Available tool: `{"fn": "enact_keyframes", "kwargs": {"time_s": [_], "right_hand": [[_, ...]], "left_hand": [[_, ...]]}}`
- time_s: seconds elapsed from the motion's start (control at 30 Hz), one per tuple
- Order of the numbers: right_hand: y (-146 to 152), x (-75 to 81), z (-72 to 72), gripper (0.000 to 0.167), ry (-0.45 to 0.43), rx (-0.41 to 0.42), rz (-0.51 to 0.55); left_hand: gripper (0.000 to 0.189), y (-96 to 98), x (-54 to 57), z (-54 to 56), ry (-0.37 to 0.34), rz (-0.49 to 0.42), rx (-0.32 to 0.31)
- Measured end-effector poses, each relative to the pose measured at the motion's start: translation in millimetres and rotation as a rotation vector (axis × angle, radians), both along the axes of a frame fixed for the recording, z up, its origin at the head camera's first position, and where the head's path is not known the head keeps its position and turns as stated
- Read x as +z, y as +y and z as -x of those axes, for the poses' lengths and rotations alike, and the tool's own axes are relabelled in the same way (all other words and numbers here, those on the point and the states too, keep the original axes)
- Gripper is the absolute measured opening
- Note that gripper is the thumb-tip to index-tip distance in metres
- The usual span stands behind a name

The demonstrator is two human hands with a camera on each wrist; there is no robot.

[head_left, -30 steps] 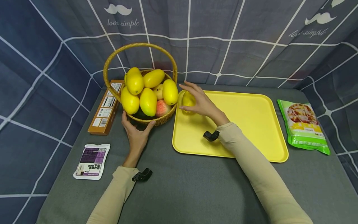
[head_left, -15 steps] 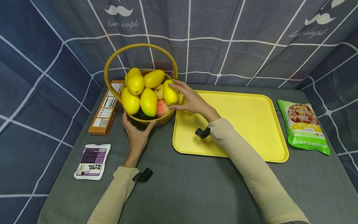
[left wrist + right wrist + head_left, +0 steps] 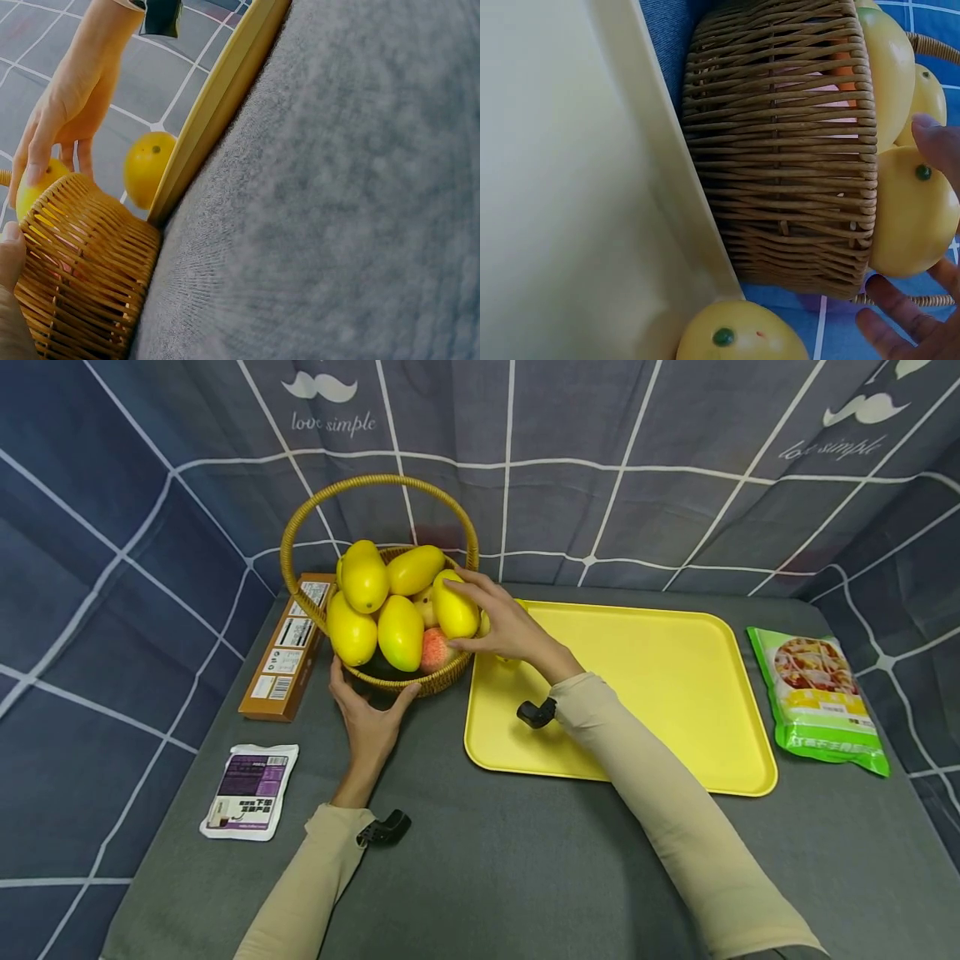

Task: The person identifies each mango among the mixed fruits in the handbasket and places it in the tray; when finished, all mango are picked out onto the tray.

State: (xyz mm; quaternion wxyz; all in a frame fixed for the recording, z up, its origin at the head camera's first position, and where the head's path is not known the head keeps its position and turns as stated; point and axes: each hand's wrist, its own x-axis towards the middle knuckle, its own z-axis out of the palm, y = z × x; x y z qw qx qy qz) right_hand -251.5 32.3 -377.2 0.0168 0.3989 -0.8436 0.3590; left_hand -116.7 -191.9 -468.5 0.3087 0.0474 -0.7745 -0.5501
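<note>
A wicker basket (image 3: 442,679) with a tall handle stands left of centre, heaped with yellow mangoes and a red-and-yellow peach (image 3: 435,650). My left hand (image 3: 367,722) holds the basket's near wall, thumb and fingers spread around its curve. At the right rim, my right hand (image 3: 510,618) grips a mango (image 3: 453,610) between thumb and fingers. In the right wrist view, that mango (image 3: 911,217) bulges past the rim, fingertips around it. Another mango (image 3: 742,334) lies on the yellow tray (image 3: 630,693), at its left end, mostly hidden behind my right hand in the head view.
A long brown box (image 3: 281,668) lies left of the basket, with a white and purple pouch (image 3: 250,793) nearer me. Right of the tray is a green food packet (image 3: 821,702). A grey checked curtain (image 3: 570,468) rises behind the table.
My right hand has left the mango on the tray, moved left to the basket and closed around the mango at its right rim. The left hand stays on the basket.
</note>
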Motion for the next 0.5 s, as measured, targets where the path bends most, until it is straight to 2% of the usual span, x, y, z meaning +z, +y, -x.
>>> {"fn": "enact_keyframes", "kwargs": {"time_s": [0.07,0.3,0.37,0.5], "right_hand": [[-1,1.0,-0.3,0.082,0.001,0.003,-0.002],[-2,0.4,-1.1,0.08,-0.026,0.002,0.027],[-3,-0.3,-0.6,0.079,-0.02,0.005,0.038],[-3,-1.6,-0.5,0.079,0.014,0.015,0.057]], "left_hand": [[0.112,0.6,0.6,-0.5,0.009,0.002,-0.002],[0.109,14.3,34.5,-14.2,-0.003,-0.033,-0.024],[0.109,13.4,31.7,-12.8,0.002,-0.028,-0.023],[0.112,7.1,15.4,-5.7,0.003,-0.016,-0.009]]}}
